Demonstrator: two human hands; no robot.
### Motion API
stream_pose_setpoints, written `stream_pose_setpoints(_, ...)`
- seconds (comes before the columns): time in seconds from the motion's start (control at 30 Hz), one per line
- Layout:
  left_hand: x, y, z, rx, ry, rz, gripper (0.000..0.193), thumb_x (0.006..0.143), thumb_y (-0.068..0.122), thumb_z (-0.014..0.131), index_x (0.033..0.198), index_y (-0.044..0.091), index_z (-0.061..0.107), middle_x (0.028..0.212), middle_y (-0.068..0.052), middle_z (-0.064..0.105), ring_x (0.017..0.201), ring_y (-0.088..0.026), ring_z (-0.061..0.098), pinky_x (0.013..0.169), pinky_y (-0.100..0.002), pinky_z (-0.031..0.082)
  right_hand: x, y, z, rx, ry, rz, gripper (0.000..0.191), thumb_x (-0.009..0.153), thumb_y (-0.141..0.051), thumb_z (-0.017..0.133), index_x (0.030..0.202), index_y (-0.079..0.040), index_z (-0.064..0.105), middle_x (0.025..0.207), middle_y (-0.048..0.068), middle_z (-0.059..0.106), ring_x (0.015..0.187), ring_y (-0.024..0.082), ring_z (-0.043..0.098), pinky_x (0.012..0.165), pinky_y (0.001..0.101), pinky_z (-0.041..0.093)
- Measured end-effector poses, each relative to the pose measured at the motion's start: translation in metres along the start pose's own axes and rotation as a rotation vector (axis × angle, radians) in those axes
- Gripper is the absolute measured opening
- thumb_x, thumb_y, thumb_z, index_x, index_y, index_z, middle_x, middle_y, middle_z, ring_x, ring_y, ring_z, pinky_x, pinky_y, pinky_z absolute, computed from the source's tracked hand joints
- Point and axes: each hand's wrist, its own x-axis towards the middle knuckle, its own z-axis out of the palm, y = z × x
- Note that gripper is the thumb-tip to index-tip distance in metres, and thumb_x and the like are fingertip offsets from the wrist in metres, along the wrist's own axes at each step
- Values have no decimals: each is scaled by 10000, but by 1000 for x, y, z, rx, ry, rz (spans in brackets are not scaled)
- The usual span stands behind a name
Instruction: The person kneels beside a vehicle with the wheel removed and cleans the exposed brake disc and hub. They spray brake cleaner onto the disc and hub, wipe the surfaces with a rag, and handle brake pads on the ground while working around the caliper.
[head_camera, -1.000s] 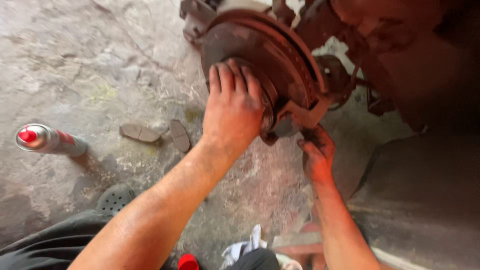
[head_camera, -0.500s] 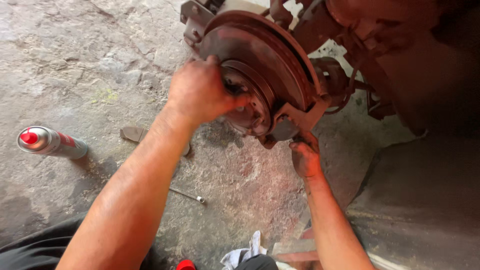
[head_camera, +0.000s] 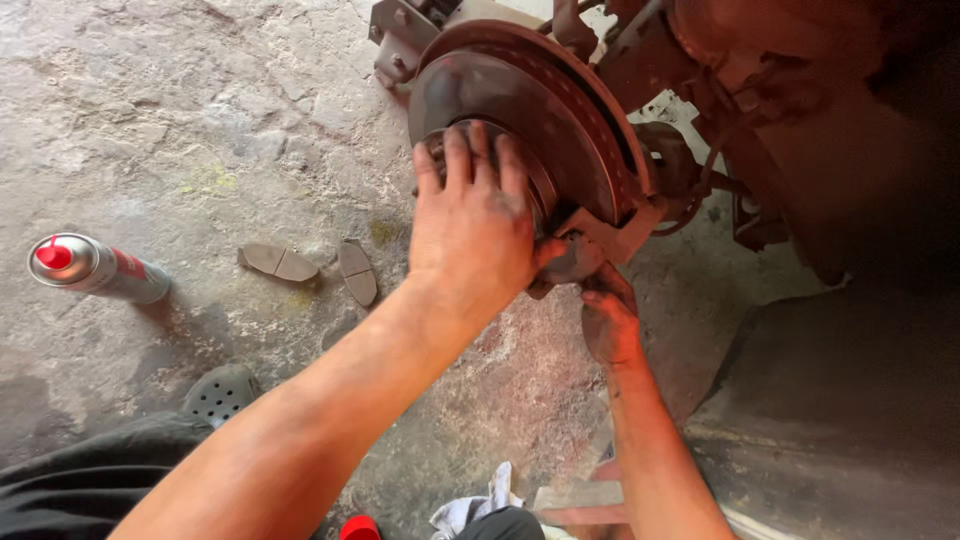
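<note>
Palm of left hand (head_camera: 475, 235) spread flat steadying brake disc (head_camera: 560, 130), right hand (head_camera: 605, 320) gripping its underside, pads (head_camera: 305, 265) left on floor (head_camera: 150, 120).

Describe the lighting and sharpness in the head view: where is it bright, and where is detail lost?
Head view: daylight falls evenly on the concrete floor and the left hand, both sharp; the brake disc reads clearly; the right hand lies in reddish shade; the wheel arch at right sinks into deep shadow, with detail lost.

Count: 1 brake disc (head_camera: 560, 120), 2 brake pads (head_camera: 278, 262) (head_camera: 358, 272), 1 spray can (head_camera: 95, 267), 2 hands (head_camera: 470, 225) (head_camera: 608, 320).
</note>
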Motion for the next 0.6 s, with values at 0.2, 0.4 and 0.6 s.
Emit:
stream_pose_setpoints(0.2,-4,-1,30,37,181,17,1025,853,592,665,1529,-97,320,1484,-386,390,1403,-540,324,1153,-660,223,-1,-2,0,-20,40,33,741,797,-185,648,1477,73,502,1514,157,553,1441,295,474,1255,453,287)
stream_pose_setpoints(0.4,-2,-8,53,432,326,230,766,1046,467,614,1413,-191,480,1416,-421,539,1336,-552,476,1199,-646,270,-5,-2,-7,33,58,87,734,774,-183,618,1462,54,525,1477,157,576,1415,303,490,1244,444,303)
stream_pose_setpoints(0.6,15,-34,34,402,165,319,1011,852,751,465,1282,-164,497,1313,-361,593,1216,-509,576,1036,-615,444,-6,16,-25,42,44,63,713,743,-170,616,1417,53,555,1443,128,600,1406,281,509,1217,453,335)
